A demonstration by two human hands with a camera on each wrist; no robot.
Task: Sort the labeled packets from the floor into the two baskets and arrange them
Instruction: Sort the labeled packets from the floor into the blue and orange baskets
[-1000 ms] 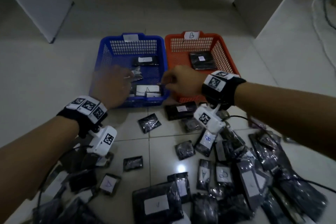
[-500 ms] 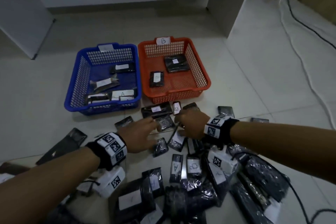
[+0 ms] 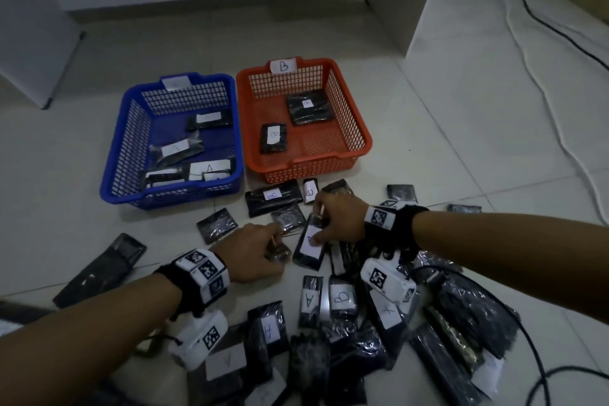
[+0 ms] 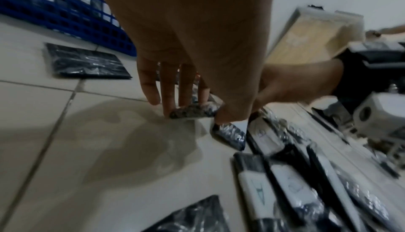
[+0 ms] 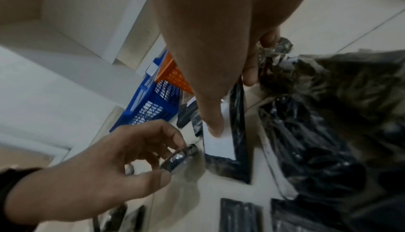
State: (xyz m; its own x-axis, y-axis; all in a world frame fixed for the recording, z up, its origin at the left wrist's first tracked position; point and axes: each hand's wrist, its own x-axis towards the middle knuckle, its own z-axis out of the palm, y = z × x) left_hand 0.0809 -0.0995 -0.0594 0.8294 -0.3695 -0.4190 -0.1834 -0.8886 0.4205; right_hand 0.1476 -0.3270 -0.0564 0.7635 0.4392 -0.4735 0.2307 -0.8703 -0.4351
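Black plastic packets with white lettered labels lie scattered on the tiled floor below a blue basket (image 3: pixel 115 155) and an orange basket (image 3: pixel 356 128) marked B. My left hand (image 3: pixel 260 249) pinches a small dark packet (image 4: pixel 192 112) between thumb and fingers, lifting it just off the tiles; the right wrist view shows the same small packet (image 5: pixel 181 157). My right hand (image 3: pixel 333 221) grips a long packet with a white label (image 3: pixel 311 245), thumb pressing on the label (image 5: pixel 219 142). Both baskets hold a few packets.
More packets (image 3: pixel 342 300) lie heaped near my forearms, some labelled A, B or X. A flat dark packet (image 3: pixel 102 269) lies at the left. Cables (image 3: pixel 540 30) run along the floor at the right. A white cabinet base (image 3: pixel 408 0) stands behind the baskets.
Both hands came back from the baskets down to the floor pile. The left hand has pinched a small packet and the right hand has closed on a long labelled one.
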